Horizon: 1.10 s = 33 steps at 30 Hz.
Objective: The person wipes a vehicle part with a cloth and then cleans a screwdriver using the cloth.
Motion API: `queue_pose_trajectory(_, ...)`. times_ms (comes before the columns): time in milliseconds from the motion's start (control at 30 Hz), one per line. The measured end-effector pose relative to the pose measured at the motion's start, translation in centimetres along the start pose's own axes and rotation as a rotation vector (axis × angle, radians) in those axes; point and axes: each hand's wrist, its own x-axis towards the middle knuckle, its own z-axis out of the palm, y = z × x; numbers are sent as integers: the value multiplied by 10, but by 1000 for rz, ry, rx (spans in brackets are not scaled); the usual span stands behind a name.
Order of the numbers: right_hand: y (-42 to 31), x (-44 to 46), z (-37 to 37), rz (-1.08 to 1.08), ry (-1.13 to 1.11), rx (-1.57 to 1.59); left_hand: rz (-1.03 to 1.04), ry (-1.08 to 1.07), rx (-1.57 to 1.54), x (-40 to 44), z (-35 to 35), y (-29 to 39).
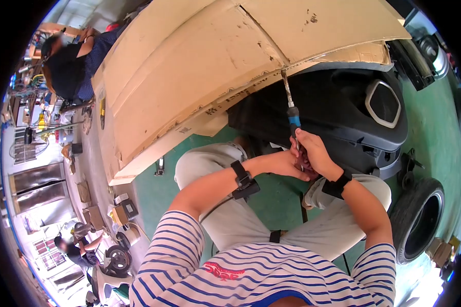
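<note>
A screwdriver-like tool with a metal shaft and a blue-and-black grip points away from me. Its tip is near the edge of the cardboard sheet; whether they touch I cannot tell. Closed fingers of my right hand hold the lower end of this tool. Just beside it, my left hand is closed, with its fingertips under the right hand; what it grips is hidden. Beyond both hands lies a black plastic vehicle panel with a silver-framed opening, partly covered by the cardboard.
A tyre stands at my right on the green floor. One person sits beyond the cardboard at upper left, another person works near a wheel at lower left. A yellow-and-black tool lies by the cardboard.
</note>
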Motion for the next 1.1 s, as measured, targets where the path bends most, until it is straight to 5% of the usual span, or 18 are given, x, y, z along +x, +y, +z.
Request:
queue_pose_trajectory(167, 20, 9, -7, -61, -15, 58, -55, -26, 53, -5, -2, 10)
queue_pose_trajectory(233, 17, 9, -7, -60, -29, 68, -235, -52, 37, -12, -9, 49)
queue_pose_trajectory(433, 3, 5, -1, -25, -2, 8, 22, -21, -26, -1, -2, -1)
queue_pose_trajectory(633, 10, 12, 1, -9, 5, 51, -114, -39, -3, -6, -6, 2)
queue_pose_trajectory(1100, 6, 38, 11, -83, 131, -154, 4, 153, -243, -19, -20, 1)
